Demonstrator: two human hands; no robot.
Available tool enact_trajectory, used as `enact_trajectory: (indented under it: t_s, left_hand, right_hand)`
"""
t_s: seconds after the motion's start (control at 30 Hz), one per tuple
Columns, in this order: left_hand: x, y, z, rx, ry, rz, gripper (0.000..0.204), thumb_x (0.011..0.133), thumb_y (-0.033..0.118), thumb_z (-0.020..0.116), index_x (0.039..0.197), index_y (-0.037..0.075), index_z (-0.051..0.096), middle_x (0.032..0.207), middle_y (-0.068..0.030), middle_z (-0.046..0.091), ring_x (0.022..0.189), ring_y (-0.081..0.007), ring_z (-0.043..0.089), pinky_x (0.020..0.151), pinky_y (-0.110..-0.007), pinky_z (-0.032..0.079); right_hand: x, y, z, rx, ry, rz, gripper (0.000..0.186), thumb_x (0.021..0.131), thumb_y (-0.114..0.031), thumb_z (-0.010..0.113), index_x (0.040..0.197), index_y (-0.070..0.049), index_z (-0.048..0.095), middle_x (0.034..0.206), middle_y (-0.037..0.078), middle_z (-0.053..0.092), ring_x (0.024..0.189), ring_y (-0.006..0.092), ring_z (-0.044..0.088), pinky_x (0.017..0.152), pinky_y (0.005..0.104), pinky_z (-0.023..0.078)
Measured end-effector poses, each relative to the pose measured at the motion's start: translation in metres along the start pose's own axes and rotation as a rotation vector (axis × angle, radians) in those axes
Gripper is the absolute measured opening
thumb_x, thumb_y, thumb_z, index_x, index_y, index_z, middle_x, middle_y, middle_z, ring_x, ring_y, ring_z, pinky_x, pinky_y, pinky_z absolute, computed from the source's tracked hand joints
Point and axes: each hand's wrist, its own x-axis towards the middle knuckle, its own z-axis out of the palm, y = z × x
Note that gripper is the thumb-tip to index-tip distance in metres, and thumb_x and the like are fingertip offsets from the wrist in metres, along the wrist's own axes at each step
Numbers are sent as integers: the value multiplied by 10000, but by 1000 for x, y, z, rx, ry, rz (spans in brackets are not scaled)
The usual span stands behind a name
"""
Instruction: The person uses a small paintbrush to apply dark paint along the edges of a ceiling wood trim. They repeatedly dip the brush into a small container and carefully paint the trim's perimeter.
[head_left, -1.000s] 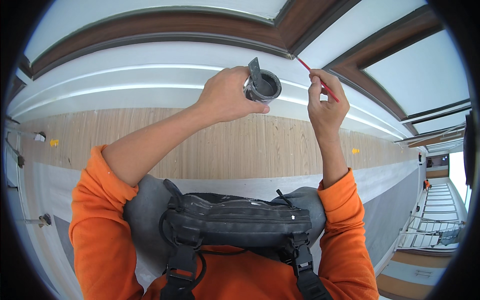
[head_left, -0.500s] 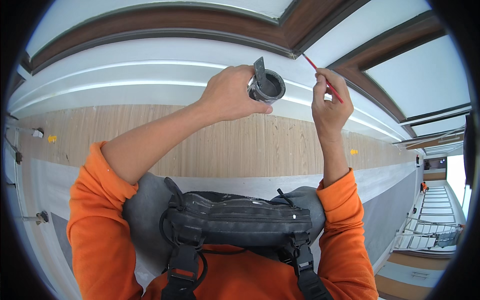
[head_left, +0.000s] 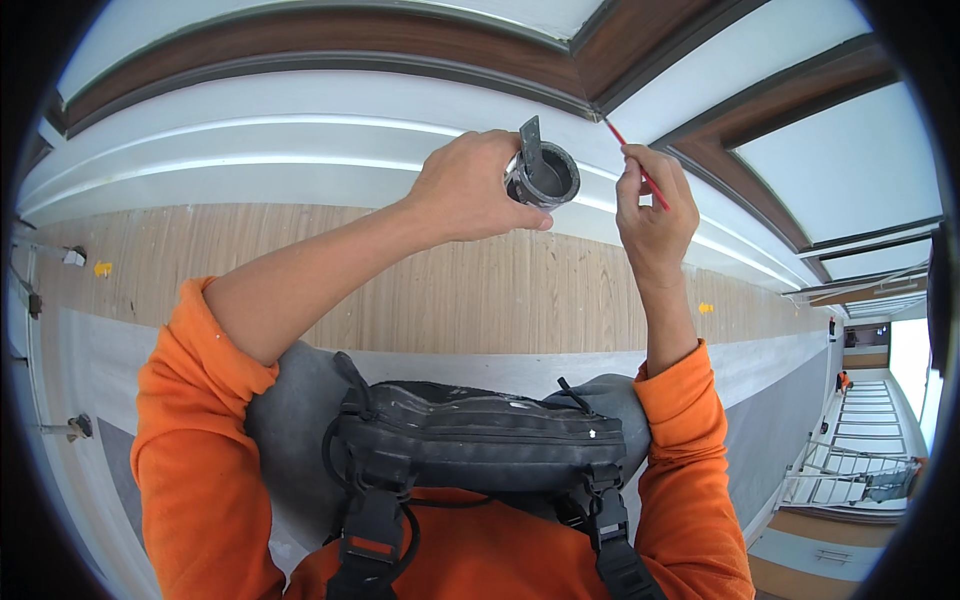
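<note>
Now the slim red brush (head_left: 616, 134) sits a touch nearer to the corner of the brown frame (head_left: 450, 48) than it does half a second ago, and its handle leans a little less to the right. The right hand (head_left: 658, 205) has shifted slightly leftward with it. The small metal can (head_left: 573, 182) appears a little farther right in the view, but the frame's corner slides the same way, so the can's place beside the wall is much the same.

The right hand is closed in a pinch, thumb and fingertips around the brush handle, the other fingers curled in; the handle's end sticks out over the hand. The brush tip is at the dark edging (head_left: 450, 73) where two frame members meet; whether it touches, I cannot tell.

The left hand (head_left: 465, 185) is wrapped round the can's side, thumb along the lower edge, its grip as wide as the can; the other fingers are mostly hidden. The can is tilted, mouth toward the viewer, with dark grey paint inside and a flat grey blade (head_left: 531, 146) standing in it. Both hands are above the wood-look floor (head_left: 450, 300), well apart from the black bag (head_left: 490, 440).
</note>
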Motion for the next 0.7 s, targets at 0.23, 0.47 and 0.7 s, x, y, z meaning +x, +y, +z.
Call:
enact_trajectory:
  t_s: [0.23, 0.47, 0.7]
  left_hand:
    - [0, -1, 1, 12, 10, 26, 797, 676, 525, 943, 1190, -35, 706, 1139, -228, 737, 1121, -390, 701, 1001, -470, 547]
    - [0, -2, 1, 25, 7, 25, 802, 685, 535, 939, 1200, -31, 702, 1139, -226, 735, 1132, -386, 696, 1007, -476, 544]
    - [-1, -1, 9, 34, 136, 53, 672, 649, 432, 947, 1133, 4, 764, 1062, -182, 784, 993, -365, 758, 885, -443, 596]
  right_hand:
    - [2, -5, -5, -42, -68, -38, 219, 854, 36, 735, 1033, -90, 738, 968, 65, 729, 830, 223, 722, 720, 330, 584]
    - [2, -3, -6, 1, -69, 1, 216, 860, 38, 721, 1037, -83, 741, 996, 73, 732, 853, 233, 724, 748, 331, 587]
    - [2, -4, -2, 109, -99, 4, 221, 889, 32, 716, 1071, -88, 754, 1034, 73, 746, 862, 201, 734, 728, 306, 597]
